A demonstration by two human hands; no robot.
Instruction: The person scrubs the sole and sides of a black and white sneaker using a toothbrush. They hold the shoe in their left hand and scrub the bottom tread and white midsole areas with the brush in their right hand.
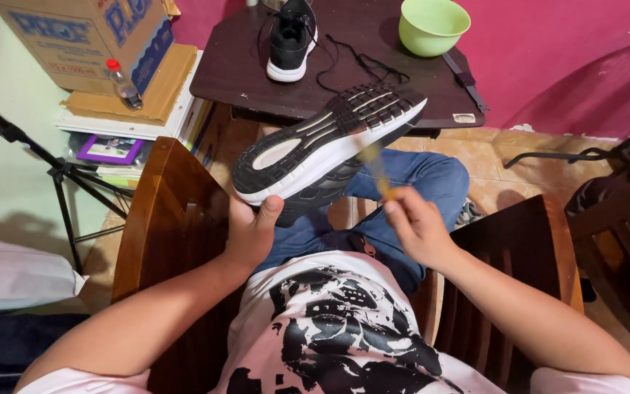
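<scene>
My left hand (251,232) holds a black sneaker (326,146) by its heel, sole turned up, showing a white and black tread. My right hand (415,225) grips a thin yellowish brush (378,171), blurred with motion, its tip near the sneaker's side. Both hands are above my lap in blue jeans. A second black sneaker (291,40) stands upright on the dark table (242,73) ahead, with a loose black lace (359,66) trailing beside it.
A green bowl (433,25) sits at the table's far right. I sit in a wooden armchair (165,211). A cardboard box (82,36), a plastic bottle (122,84) and stacked papers lie at left, with a tripod leg (60,175). Another dark chair (621,211) stands at right.
</scene>
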